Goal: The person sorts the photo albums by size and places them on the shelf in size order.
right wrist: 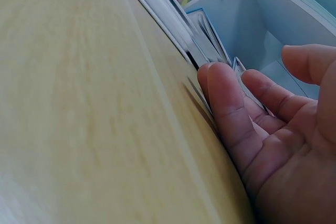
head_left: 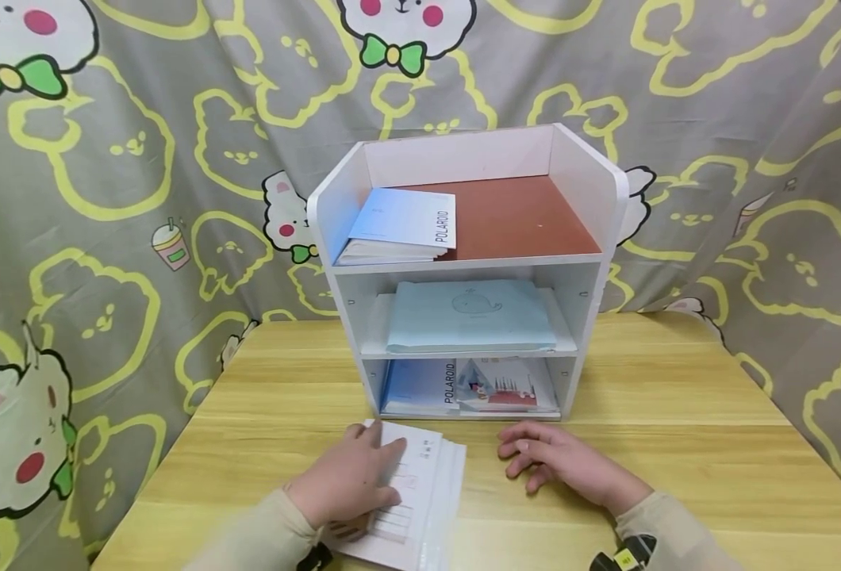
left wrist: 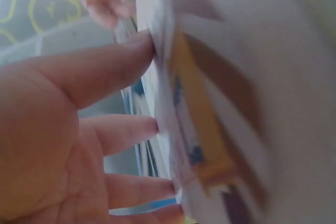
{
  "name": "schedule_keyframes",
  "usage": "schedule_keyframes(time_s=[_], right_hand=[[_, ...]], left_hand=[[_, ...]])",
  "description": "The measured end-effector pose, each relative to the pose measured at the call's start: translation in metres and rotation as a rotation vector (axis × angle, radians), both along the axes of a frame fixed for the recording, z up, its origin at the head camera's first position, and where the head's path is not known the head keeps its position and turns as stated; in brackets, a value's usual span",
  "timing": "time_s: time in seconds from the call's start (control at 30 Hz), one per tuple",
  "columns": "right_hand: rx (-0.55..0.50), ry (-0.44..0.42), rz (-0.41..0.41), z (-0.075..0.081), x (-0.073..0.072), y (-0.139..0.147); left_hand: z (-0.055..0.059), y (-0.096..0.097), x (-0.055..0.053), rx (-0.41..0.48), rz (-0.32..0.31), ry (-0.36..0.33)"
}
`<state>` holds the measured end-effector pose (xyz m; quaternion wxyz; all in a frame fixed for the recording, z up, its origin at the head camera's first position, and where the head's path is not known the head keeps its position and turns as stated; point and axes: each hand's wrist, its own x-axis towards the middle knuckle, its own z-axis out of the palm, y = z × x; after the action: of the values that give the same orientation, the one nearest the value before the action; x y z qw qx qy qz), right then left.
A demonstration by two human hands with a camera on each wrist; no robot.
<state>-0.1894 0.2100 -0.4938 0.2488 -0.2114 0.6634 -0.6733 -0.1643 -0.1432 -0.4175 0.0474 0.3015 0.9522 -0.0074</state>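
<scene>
My left hand [head_left: 352, 476] rests on a small pile of white-covered notebooks [head_left: 413, 507] lying on the table in front of the shelf. Its fingers are spread over the top cover. From the left wrist, the thumb and fingertips [left wrist: 142, 127] touch that printed notebook cover [left wrist: 299, 103], which is blurred. To the right of the pile, my right hand [head_left: 570, 464] lies near the tabletop with loosely bent fingers and holds nothing. The right wrist view shows the same relaxed right hand [right wrist: 283, 140], close to the wood surface.
Behind the hands stands a white three-tier shelf [head_left: 609, 206]. Blue-and-white POLAROID notebooks [head_left: 413, 214] lie at its top left, a light-blue whale notebook [head_left: 474, 313] in the middle. Below are another POLAROID notebook [head_left: 420, 385] and an illustrated one [head_left: 499, 385]. A patterned curtain [head_left: 199, 159] surrounds the table.
</scene>
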Motion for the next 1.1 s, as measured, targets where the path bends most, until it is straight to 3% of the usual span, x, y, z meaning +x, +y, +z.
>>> schedule_keyframes(time_s=[0.2,0.33,0.47,0.57,0.7,0.77,0.83,0.93,0.97,1.03,1.1], right_hand=[[0.013,-0.009,-0.009,0.001,-0.001,0.001],[0.050,0.000,-0.063,0.003,-0.003,0.006],[0.071,-0.006,-0.096,0.006,-0.007,0.017],[0.052,-0.029,-0.063,0.008,-0.007,0.026],[-0.023,-0.125,-0.042,0.014,-0.001,0.040],[-0.112,-0.196,-0.020,0.017,0.003,0.048],[-0.243,-0.280,0.031,0.017,0.008,0.055],[-0.433,-0.387,0.161,0.013,0.017,0.060],[-0.474,-0.421,0.191,0.012,0.019,0.060],[-0.520,-0.459,0.227,0.009,0.024,0.058],[-0.534,-0.476,0.217,0.008,0.027,0.054]], left_hand=[[-0.009,0.042,-0.001,0.023,-0.052,0.100],[-0.015,0.060,-0.002,0.056,-0.066,0.179],[-0.018,0.065,-0.005,0.117,-0.035,0.142],[-0.019,0.059,-0.009,0.258,0.014,0.035],[-0.022,0.044,-0.018,0.533,0.092,-0.150],[-0.027,0.037,-0.023,0.694,0.137,-0.315],[-0.035,0.030,-0.029,0.881,0.187,-0.529],[-0.048,0.023,-0.036,1.144,0.271,-0.855],[-0.052,0.022,-0.037,1.203,0.290,-0.922],[-0.058,0.022,-0.039,1.263,0.306,-0.988],[-0.061,0.022,-0.038,1.275,0.300,-0.992]])
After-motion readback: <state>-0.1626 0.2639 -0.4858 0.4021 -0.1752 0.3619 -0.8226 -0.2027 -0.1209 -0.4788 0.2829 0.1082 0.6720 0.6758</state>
